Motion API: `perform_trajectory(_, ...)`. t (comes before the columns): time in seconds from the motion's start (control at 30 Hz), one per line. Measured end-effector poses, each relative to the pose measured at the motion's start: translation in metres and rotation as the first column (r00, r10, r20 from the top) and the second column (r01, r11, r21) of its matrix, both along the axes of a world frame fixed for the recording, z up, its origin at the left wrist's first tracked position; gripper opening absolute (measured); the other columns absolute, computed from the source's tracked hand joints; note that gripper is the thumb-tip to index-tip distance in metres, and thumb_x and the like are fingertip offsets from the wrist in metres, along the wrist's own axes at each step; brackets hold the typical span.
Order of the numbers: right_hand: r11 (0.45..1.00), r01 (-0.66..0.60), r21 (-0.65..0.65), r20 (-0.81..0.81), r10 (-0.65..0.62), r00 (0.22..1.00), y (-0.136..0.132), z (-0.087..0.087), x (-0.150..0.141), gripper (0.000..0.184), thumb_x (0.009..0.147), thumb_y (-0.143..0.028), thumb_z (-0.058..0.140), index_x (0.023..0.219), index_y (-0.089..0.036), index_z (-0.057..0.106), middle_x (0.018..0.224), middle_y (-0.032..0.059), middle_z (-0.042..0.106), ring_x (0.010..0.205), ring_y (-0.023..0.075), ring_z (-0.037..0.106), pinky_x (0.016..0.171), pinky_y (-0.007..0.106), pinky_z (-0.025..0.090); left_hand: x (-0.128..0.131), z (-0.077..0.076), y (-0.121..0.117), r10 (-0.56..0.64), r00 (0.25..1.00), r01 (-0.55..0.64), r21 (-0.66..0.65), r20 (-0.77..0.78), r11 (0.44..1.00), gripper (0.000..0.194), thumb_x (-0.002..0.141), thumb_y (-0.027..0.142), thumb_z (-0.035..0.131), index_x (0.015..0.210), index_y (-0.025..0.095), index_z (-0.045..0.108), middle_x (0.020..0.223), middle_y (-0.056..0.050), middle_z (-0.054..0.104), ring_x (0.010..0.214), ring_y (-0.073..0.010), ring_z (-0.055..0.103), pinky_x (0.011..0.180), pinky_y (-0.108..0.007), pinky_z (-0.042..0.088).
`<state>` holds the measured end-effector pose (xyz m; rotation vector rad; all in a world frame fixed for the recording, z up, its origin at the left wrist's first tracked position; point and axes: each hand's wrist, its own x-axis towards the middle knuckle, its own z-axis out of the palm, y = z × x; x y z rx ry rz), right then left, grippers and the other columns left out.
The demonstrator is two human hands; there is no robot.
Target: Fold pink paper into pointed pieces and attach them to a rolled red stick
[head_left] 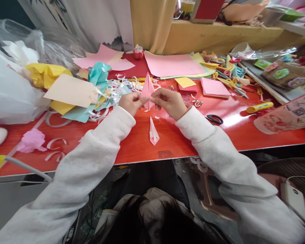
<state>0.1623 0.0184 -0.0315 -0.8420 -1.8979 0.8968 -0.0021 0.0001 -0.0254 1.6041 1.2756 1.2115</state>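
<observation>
Partly covered, pink folded paper [147, 87], pinched by left fingers [143, 100] and right fingers [158, 100], cup [282, 118] cropped

Left hand [131, 102] and right hand [170, 102] pinch pink folded paper [147, 88]; narrower piece [154, 134] lies near front edge of red table [136, 145].

Tabletop [137, 149]: glossy red surface
Front middle: narrow folded pink paper piece [154, 133]
Right: square pink paper stack [215, 87], yellow cylindrical tube [259, 107], black looped handle [220, 120]
Left: crumpled lilac-pink wad [32, 140], curled white paper strips [56, 139]
</observation>
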Motion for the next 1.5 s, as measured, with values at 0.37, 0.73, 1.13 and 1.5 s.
perform_trajectory(0.37, 0.997, -0.011, -0.081, -0.101, 0.003, 0.995, 0.002, -0.003, -0.002, 0.029, 0.072, -0.040, 0.064, 0.079, -0.021, 0.044, 0.061, -0.0062, 0.042, 0.051, 0.0050, 0.048, 0.050, 0.021, 0.045, -0.001, 0.004, 0.001, -0.028, 1.000, 0.028, -0.068, 0.002, 0.997, 0.031, 0.069, 0.043, 0.066, 0.056, 0.015, 0.059, 0.053, -0.001, 0.057, 0.050, -0.0109, 0.054, 0.046, -0.023, 0.039)
perform_trajectory(0.73, 0.945, -0.116, -0.307, -0.227, 0.046, 0.973, 0.000, 0.002, -0.004, 0.038, 0.072, -0.049, 0.058, 0.092, -0.019, 0.046, 0.062, -0.0043, 0.056, 0.056, 0.0079, 0.061, 0.052, 0.020, 0.051, -0.001, 0.009, -0.003, 0.066, 0.995, -0.063, -0.040, 0.070, 0.997, 0.020, 0.069, 0.034, 0.066, 0.061, 0.016, 0.064, 0.055, 0.001, 0.058, 0.049, -0.0078, 0.048, 0.048, -0.021, 0.041)
perform_trajectory(1.13, 0.918, -0.117, -0.379, -0.174, 0.053, 0.983, -0.008, 0.008, -0.004, 0.036, 0.067, -0.045, 0.066, 0.062, -0.015, 0.046, 0.056, 0.0011, 0.062, 0.044, 0.0091, 0.059, 0.042, 0.020, 0.051, 0.002, 0.007, -0.002, 0.016, 0.990, -0.004, -0.085, 0.143, 0.996, 0.015, 0.066, 0.027, 0.064, 0.061, 0.013, 0.061, 0.058, 0.000, 0.056, 0.051, -0.0073, 0.047, 0.048, -0.021, 0.042)
perform_trajectory(1.5, 0.906, -0.188, -0.380, -0.161, 0.135, 0.978, -0.009, 0.010, 0.000, 0.037, 0.068, -0.046, 0.064, 0.064, -0.014, 0.047, 0.058, 0.0036, 0.063, 0.047, 0.0106, 0.061, 0.043, 0.021, 0.051, 0.001, 0.008, -0.006, 0.027, 0.999, -0.028, 0.023, 0.018, 0.999, 0.020, 0.065, 0.034, 0.069, 0.066, 0.015, 0.066, 0.058, 0.001, 0.058, 0.059, -0.0109, 0.052, 0.055, -0.024, 0.041)
